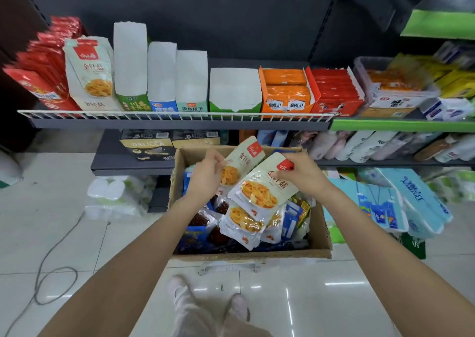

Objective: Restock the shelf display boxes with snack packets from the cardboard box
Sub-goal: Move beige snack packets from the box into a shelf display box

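over the cardboard box (318, 236) on the floor, my left hand (208, 174) pinches one white snack packet (244, 156); my right hand (303, 174) grips another packet (262, 192) by its top corner. the matching display box (90, 74) stands far left on the shelf (180, 123).

Over the open cardboard box (318, 236) on the floor, the left hand (208, 176) pinches one white snack packet (244, 156) and the right hand (304, 173) holds another (262, 192) by its top corner. On the far shelf (180, 123), several display boxes (235, 92) stand empty.
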The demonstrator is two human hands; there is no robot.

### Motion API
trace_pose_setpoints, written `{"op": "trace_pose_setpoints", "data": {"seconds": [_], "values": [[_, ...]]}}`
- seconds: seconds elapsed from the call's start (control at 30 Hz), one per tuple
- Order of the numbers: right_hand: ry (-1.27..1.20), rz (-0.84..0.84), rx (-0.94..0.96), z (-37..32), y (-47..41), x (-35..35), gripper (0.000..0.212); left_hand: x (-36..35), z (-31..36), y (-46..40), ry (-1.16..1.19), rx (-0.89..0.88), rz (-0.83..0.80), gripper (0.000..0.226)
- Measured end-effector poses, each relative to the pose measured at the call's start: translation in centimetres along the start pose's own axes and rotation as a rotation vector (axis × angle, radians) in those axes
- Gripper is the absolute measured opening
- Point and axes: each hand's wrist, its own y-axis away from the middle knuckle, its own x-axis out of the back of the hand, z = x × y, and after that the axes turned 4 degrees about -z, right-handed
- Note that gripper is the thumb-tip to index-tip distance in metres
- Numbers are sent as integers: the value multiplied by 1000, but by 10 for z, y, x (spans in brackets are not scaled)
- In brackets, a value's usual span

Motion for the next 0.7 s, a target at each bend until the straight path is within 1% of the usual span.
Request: {"op": "trace_pose_setpoints", "data": {"seconds": [0.07,0.13,0.23,0.3,0.37,0.4,0.47,0.57,0.67,0.7], "values": [[3,36,58,-18,-8,1,29,18,8,1,123,-43,-27,7],[50,109,112,-39,-15,1,43,34,13,2,173,-83,-75,11],[11,149,162,-72,-29,-4,34,61,15,4,333,-108,-81,15],[-97,174,153,-98,-40,-9,40,84,14,3,414,-94,-59,13],[-151,189,160,-128,-54,-18,44,109,11,-3,403,-94,-58,9],[-126,193,176,-142,-62,-24,41,123,8,-8,367,-100,-55,9],[-64,176,224,-171,-80,-36,26,152,-2,-19,312,-105,-20,9],[-29,87,288,-213,-113,-53,15,199,-25,-39,310,-114,43,7],[70,29,301,-253,-149,-69,23,244,-49,-58,293,-137,82,6],[88,33,313,-265,-162,-76,21,259,-57,-65,280,-131,89,6]]}}
